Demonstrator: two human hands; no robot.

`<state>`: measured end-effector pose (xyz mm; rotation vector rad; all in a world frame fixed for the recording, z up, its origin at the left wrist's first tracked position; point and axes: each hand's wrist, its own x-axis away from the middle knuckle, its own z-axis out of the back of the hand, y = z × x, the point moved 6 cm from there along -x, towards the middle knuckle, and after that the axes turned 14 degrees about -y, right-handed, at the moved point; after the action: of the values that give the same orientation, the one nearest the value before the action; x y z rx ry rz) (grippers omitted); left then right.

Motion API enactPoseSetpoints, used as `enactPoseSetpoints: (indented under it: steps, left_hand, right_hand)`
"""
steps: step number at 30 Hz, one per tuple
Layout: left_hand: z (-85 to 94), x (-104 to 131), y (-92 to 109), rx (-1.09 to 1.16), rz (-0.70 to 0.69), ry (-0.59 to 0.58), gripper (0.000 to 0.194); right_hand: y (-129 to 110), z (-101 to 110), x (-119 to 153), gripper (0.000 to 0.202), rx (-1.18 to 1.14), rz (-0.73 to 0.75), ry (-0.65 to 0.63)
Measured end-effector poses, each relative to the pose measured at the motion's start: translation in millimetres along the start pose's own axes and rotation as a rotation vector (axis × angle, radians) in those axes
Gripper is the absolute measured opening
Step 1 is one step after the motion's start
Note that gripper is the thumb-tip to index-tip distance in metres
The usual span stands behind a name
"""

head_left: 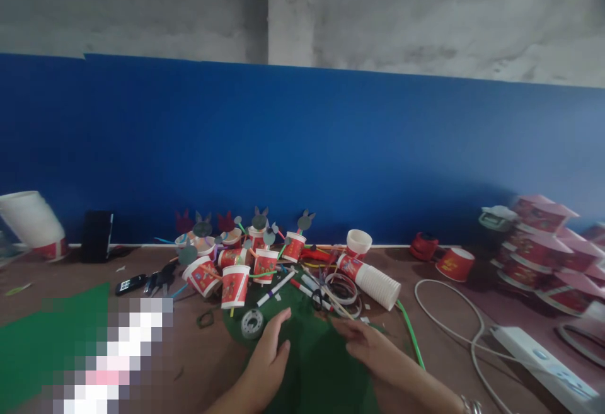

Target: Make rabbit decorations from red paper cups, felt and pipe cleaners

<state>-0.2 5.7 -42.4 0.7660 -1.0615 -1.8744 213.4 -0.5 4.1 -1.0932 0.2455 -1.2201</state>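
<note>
My left hand [268, 358] hovers over the dark green sheet [316, 370], its fingers stretched forward and nothing in it. Facing it from the other side, my right hand [373, 348] also has its fingers extended and holds nothing. A roll of tape [252, 324] lies just left of my left fingertips. Ahead of both hands are a purple-capped marker [276, 288], a red-capped marker [302, 289], scissors [319, 299] and loops of pale tubing or strip [344, 288]. A stack of paper cups [375, 281] lies on its side beyond my right hand.
Several red-and-white paper cups [235, 287] with animal-head cutouts stand at the back. Keys [158, 281] and a green sheet [61, 326] lie left. A power strip [543, 363], its cable [472, 313] and piled red-pink paper crafts [543, 247] are right. A blue panel [302, 149] rises behind.
</note>
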Motion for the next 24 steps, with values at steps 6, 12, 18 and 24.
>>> enactPoseSetpoints:
  steps: [6, 12, 18, 24]
  left_hand:
    - [3.7, -3.6, -1.9, 0.066, -0.014, 0.040, 0.047]
    - [2.7, -5.6, -6.0, 0.104, 0.021, 0.054, 0.047]
    - [19.1, -4.6, -19.1, 0.386, 0.057, 0.272, 0.046]
    - [38.6, 5.6, 4.1, 0.504, 0.028, 0.472, 0.040]
  right_hand:
    - [12.7, 7.1, -1.8, 0.045, 0.184, -0.034, 0.019]
    - [19.7, -17.4, -4.6, 0.024, -0.204, -0.059, -0.156]
    - [-0.1, 0.7, 29.3, 0.042, -0.555, 0.017, -0.304]
    - [5.4, 58.9, 53.6, 0.054, -0.582, 0.042, -0.186]
